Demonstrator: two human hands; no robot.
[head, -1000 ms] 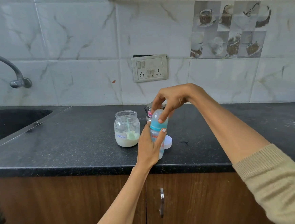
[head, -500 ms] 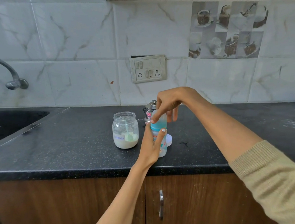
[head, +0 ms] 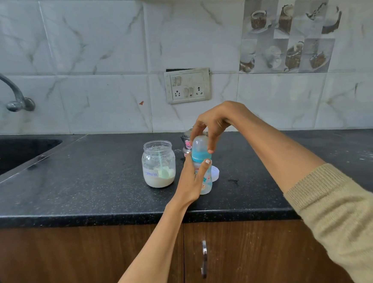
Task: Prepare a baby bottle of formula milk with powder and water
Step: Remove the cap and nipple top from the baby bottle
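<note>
Baby bottle [head: 202, 173] standing upright near the front edge of the dark counter [head: 73, 183], long axis vertical, clear domed cap [head: 200, 143] pointing up. The left hand [head: 192, 181] wraps its curled fingers round the printed body, steadying it; the right hand [head: 215, 125] reaches down from above, its fingertips pinching the cap and blue collar [head: 201, 155]. Just left of the bottle stands an open glass jar [head: 158, 163] of formula powder with a green scoop [head: 162, 167] resting inside; a white lid [head: 214, 172] lies on the counter just behind the bottle, and a small metal vessel [head: 186, 141] stands farther back. Whether the bottle holds powder or water cannot be told. Judged stage: either opening before filling or closing after it; shaking, if due, is not yet done
</note>
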